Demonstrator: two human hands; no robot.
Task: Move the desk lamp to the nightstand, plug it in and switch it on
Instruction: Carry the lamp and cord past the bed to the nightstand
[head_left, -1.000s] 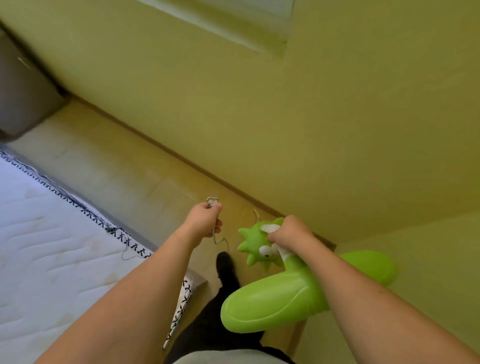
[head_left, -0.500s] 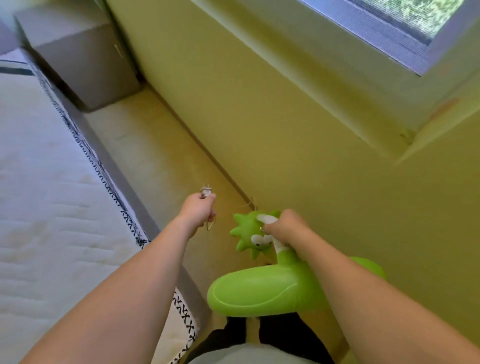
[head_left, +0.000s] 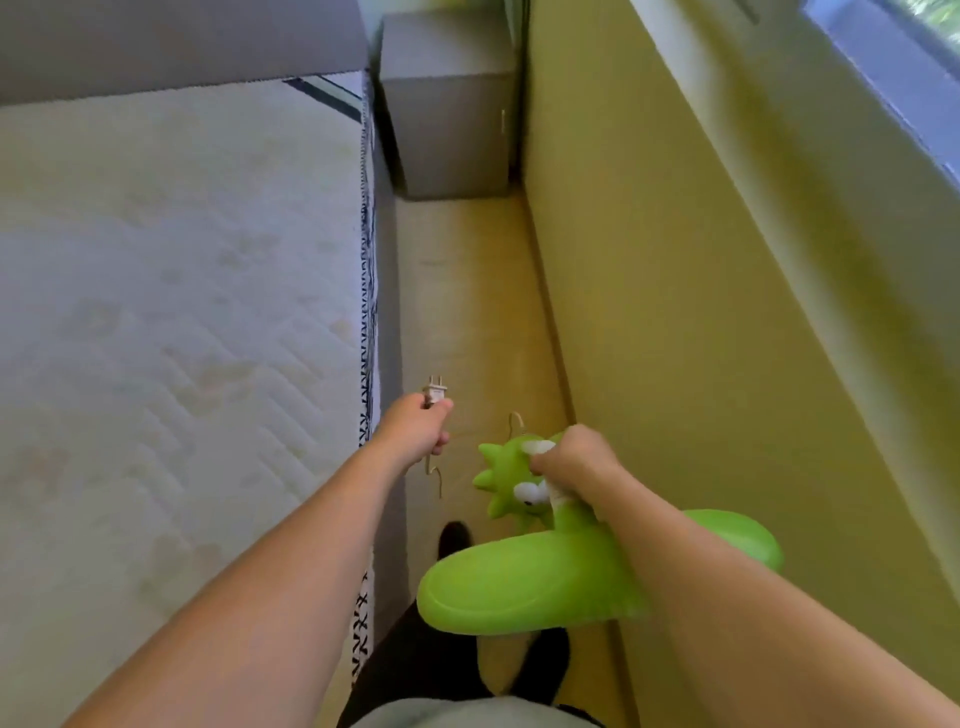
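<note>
The right hand (head_left: 574, 457) is closed around the green desk lamp (head_left: 545, 566) at its thin neck, near the person. The lamp looks light, smooth plastic. The left hand (head_left: 418, 428) pinches the plug (head_left: 435, 391). The nightstand (head_left: 449, 104) is far ahead.

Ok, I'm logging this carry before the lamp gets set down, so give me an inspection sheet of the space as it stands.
Surface: grey nightstand far ahead, top barely seen.
Job's things: green desk lamp carried, not placed.
Clutter: nothing seen.
Grips: left hand shut on plug; right hand shut on the lamp's neck.
Cables: thin cord dangling below the left hand, unplugged.
Surroundings: bare mattress left, yellow wall right, narrow wooden floor between.
</note>
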